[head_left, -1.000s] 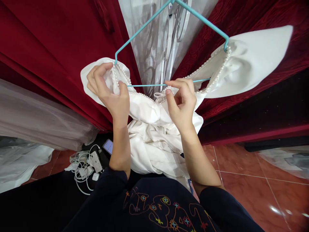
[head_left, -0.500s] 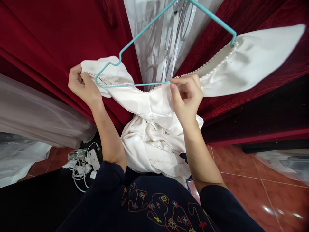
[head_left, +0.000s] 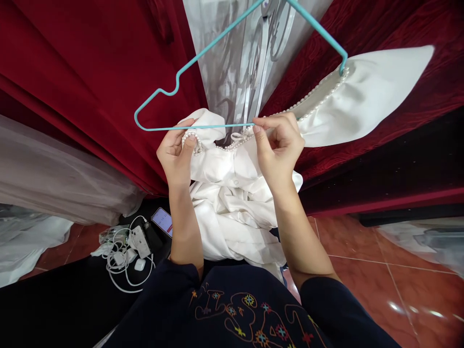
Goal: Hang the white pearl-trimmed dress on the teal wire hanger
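Observation:
A white satin garment (head_left: 232, 208) with a pearl-beaded neckline hangs partly on a turquoise wire hanger (head_left: 170, 89). My left hand (head_left: 176, 157) grips the bunched left shoulder of the garment, which is off the hanger's left end. My right hand (head_left: 279, 147) pinches the neckline and the hanger's bottom bar together near the middle. The garment's right shoulder (head_left: 362, 101) still sits on the hanger's right end. The hanger's hook is cut off at the top.
Dark red velvet curtains (head_left: 90, 72) and a sheer white panel (head_left: 250, 58) hang behind. On the floor at the left lie a phone (head_left: 163, 221), a charger with tangled white cables (head_left: 126, 256) and pale fabric (head_left: 25, 246). Red tiles (head_left: 380, 290) spread to the right.
My left hand has pulled the garment's left shoulder off the hanger's left end and drawn it in toward the middle. The hanger's left corner now stands bare. My right hand has stayed put.

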`<state>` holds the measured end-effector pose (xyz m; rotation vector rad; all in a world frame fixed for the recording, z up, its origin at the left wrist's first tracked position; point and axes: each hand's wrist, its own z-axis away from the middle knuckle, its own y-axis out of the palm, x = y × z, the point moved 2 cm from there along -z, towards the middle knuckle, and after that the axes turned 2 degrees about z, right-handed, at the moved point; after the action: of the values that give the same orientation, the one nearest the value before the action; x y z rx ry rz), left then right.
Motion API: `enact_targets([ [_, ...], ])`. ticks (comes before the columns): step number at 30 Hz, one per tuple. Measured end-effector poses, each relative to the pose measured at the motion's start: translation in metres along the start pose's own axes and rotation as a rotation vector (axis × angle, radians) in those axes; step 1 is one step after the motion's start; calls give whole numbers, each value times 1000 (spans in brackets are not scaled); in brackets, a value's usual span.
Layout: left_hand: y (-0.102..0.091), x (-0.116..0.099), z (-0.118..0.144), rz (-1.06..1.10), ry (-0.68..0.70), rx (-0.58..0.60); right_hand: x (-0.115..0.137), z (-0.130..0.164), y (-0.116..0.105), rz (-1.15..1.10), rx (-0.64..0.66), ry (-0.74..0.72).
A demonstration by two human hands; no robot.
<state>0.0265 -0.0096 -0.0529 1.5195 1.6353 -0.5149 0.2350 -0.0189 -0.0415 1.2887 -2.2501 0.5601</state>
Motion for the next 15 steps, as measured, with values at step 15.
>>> enact_targets([
  [15,29,-8,0,8,150,-74,-16,-31,-49,274,-282,-252],
])
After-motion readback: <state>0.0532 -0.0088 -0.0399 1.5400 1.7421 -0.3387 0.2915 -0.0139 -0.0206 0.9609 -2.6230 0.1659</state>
